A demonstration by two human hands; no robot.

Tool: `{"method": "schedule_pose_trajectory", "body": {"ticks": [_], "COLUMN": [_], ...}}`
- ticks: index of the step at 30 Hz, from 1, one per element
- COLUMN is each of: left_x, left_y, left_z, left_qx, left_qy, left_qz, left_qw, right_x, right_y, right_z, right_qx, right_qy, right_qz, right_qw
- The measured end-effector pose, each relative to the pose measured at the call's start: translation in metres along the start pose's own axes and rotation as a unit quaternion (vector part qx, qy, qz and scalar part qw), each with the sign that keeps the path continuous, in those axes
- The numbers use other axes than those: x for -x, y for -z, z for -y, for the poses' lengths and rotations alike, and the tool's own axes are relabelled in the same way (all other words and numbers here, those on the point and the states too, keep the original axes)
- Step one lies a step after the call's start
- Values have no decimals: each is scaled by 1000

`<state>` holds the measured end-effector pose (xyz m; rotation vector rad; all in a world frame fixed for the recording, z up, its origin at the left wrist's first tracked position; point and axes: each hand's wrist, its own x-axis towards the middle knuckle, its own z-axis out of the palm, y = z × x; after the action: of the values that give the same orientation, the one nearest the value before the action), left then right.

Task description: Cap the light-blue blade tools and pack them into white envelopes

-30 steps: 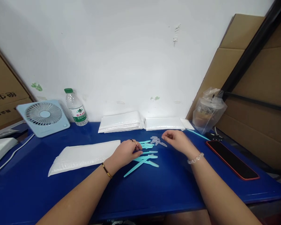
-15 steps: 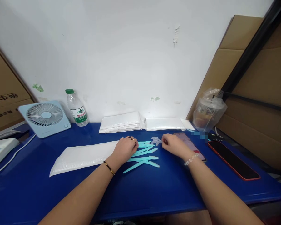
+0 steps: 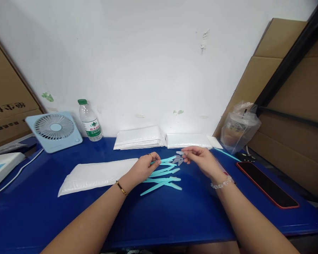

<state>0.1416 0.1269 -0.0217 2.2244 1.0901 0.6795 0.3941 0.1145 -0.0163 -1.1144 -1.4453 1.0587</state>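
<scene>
My left hand (image 3: 145, 167) is closed, thumb against fingers, on the handle of a turquoise eyebrow razor (image 3: 168, 159), whose blade end points right. Under and in front of that hand, several more turquoise razors (image 3: 163, 181) lie loosely crossed on the blue table (image 3: 175, 215). My right hand (image 3: 200, 160) pinches a small translucent blade cap (image 3: 179, 152) between thumb and fingertips. Between the hands lie several similar caps (image 3: 178, 161) in a small pile. A padded white mailer (image 3: 98, 175) rests flat, left of my left hand.
Stacked white mailers (image 3: 140, 137) and more mailers (image 3: 189, 140) lie along the wall. A fan (image 3: 54, 130) and a water bottle (image 3: 90, 121) stand back left. On the right are a bagged drink cup (image 3: 238, 125), a red-edged phone (image 3: 267, 184) and another phone partly under my right wrist.
My left hand has lifted slightly with a razor in its fingers. My right hand has turned and come up with a cap in its pinch. The view has shifted slightly.
</scene>
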Motion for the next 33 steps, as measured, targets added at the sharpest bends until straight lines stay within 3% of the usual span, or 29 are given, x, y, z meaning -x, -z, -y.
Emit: {"method": "schedule_pose_trajectory", "body": {"ticks": [9,13,20,25,29,31,33], "left_x": [-1,-2,-2,-1,2,4,5], "left_y": [-2,-1,-2,-3,-6,-8,-9], "left_z": [2,1,0,-5,-8,-8,-6], "left_qx": [3,1,-5,1,-16,-39,-68], "left_qy": [2,7,2,-8,0,0,-10], "left_qz": [1,1,-11,-5,20,32,44], "left_qw": [1000,1000,1000,1000,1000,999,997], "right_x": [1,2,1,3,2,0,-3], "right_y": [-3,-2,-4,-15,-13,-5,4], "right_z": [3,5,3,-1,-3,-5,-10], "right_qx": [4,-41,-71,-55,46,165,286], "right_qy": [-5,-29,-57,-49,-27,21,72], "right_qz": [-2,-6,21,85,127,82,36], "right_qw": [1000,999,996,994,990,983,955]}}
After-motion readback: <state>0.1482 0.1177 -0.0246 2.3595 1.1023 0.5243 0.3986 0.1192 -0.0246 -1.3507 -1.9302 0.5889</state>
